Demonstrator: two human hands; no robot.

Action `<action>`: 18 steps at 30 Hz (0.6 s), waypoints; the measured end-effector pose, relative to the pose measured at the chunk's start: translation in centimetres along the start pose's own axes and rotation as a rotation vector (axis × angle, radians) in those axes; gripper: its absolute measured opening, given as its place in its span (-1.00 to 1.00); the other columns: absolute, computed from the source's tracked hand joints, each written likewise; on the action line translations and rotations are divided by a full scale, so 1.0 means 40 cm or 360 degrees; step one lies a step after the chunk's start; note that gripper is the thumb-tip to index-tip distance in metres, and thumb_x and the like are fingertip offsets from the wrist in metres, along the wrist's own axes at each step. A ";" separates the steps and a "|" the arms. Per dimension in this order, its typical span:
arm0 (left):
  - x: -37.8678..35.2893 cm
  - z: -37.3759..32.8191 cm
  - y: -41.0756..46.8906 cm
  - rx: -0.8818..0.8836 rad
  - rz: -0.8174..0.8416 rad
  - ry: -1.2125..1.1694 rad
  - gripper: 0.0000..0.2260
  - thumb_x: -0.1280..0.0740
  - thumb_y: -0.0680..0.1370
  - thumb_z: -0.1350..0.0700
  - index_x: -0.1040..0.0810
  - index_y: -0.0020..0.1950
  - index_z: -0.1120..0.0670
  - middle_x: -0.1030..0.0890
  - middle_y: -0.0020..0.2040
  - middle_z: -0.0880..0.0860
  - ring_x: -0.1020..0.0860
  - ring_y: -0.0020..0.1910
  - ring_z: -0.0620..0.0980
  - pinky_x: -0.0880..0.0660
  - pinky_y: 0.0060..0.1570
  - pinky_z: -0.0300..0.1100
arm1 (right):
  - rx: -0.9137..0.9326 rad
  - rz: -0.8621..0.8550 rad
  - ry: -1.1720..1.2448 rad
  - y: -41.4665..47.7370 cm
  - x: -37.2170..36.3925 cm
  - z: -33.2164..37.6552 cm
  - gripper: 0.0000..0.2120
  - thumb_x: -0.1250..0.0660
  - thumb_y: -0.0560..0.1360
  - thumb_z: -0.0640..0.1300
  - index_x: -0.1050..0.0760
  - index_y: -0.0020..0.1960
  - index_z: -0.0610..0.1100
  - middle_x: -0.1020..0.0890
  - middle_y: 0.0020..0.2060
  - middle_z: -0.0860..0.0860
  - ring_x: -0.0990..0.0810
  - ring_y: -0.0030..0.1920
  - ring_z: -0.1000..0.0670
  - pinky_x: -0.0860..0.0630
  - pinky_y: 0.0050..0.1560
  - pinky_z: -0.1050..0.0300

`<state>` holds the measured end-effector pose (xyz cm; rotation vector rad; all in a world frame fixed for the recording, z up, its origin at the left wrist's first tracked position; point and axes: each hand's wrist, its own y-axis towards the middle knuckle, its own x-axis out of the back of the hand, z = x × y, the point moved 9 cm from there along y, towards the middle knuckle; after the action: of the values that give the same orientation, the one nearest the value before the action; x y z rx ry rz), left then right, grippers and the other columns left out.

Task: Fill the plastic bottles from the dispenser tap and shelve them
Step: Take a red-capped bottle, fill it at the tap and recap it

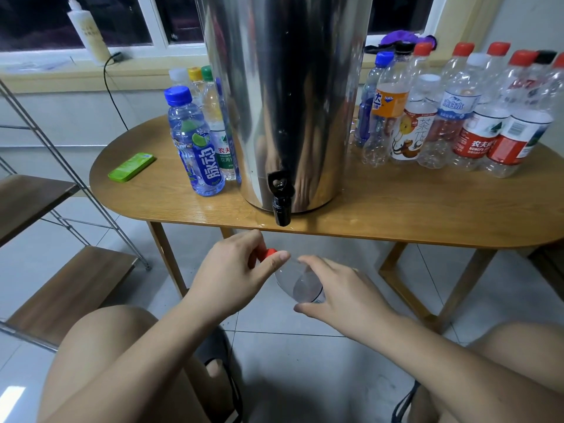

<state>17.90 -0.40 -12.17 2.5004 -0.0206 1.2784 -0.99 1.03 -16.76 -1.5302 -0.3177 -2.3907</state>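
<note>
In the lower middle of the frame, below the table (396, 215) edge, two hands hold one clear plastic bottle (300, 285) tilted toward the left. The left hand (235, 273) is closed around its red cap (268, 253), thumb and fingers pinching it. The right hand (338, 288) grasps the bottle's body, fingers wrapped over the far side.

Just above them, the black tap (281, 198) of one tall steel dispenser (287, 96) hangs over the table edge; the bottle is just below and apart from it.

Left of the dispenser stand four capped bottles: one blue-labelled bottle (195, 141) in front, three behind it with white, yellow and green caps. A green flat case (131, 167) lies at the table's left end.

Right of the dispenser stands a crowded group of bottles (457, 111), about ten; the exact count is unclear because they overlap. Most have red caps.

At the left edge of the frame, a metal-framed shelf (61, 288) shows two wooden boards.
</note>
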 end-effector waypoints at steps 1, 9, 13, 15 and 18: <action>-0.004 0.007 0.001 0.0025 0.0007 0.0051 -0.54 -0.32 0.61 -0.41 -0.49 -0.21 -0.05 -0.52 -0.31 -0.07 -0.50 -0.25 -0.08 -0.32 -0.34 -0.20 | 0.0014 -0.0011 -0.0031 0.001 -0.001 0.003 -0.22 -0.54 0.49 0.28 -0.28 0.59 0.18 -0.55 0.43 0.19 -0.55 0.37 0.02 -0.54 0.25 0.03; 0.000 -0.015 0.004 -0.0169 0.0161 -0.0457 -0.64 -0.54 0.59 -0.07 -0.66 0.38 -0.13 -0.65 0.27 -0.24 -0.64 0.24 -0.13 -0.56 0.11 -0.28 | -0.0085 -0.0027 0.0090 0.017 -0.002 -0.028 -0.25 -0.57 0.43 0.31 -0.32 0.50 0.18 -0.58 0.36 0.19 -0.61 0.26 0.00 -0.59 0.17 -0.01; -0.005 -0.020 0.007 -0.0276 0.0201 -0.0416 -0.70 -0.54 0.60 0.17 -0.72 0.30 -0.10 -0.70 0.26 -0.21 -0.65 0.25 -0.11 -0.56 0.10 -0.26 | -0.0086 -0.0004 0.0116 0.017 -0.007 -0.036 -0.24 -0.57 0.43 0.31 -0.33 0.51 0.20 -0.58 0.37 0.20 -0.61 0.23 0.03 -0.58 0.19 0.02; -0.007 -0.002 0.013 -0.0222 0.0184 -0.0378 -0.75 -0.55 0.59 0.02 -0.72 0.26 -0.13 -0.70 0.17 -0.18 -0.65 0.16 -0.08 -0.54 0.02 -0.23 | -0.0076 -0.0001 0.0099 0.017 -0.010 -0.033 -0.24 -0.57 0.43 0.31 -0.33 0.51 0.19 -0.59 0.36 0.19 -0.61 0.24 0.02 -0.58 0.20 0.02; 0.012 0.021 0.021 -0.0099 0.0048 -0.0359 -0.74 -0.48 0.55 -0.24 -0.71 0.13 -0.14 -0.69 0.01 -0.14 -0.64 0.03 -0.05 -0.51 -0.09 -0.23 | -0.0082 -0.0007 0.0101 0.017 -0.011 -0.030 -0.26 -0.57 0.44 0.29 -0.33 0.51 0.20 -0.58 0.37 0.20 -0.62 0.23 0.02 -0.56 0.19 0.03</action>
<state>18.70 -1.37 -12.00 2.5852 -0.1491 0.9848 -1.59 0.06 -17.63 -1.4726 -0.2483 -2.4631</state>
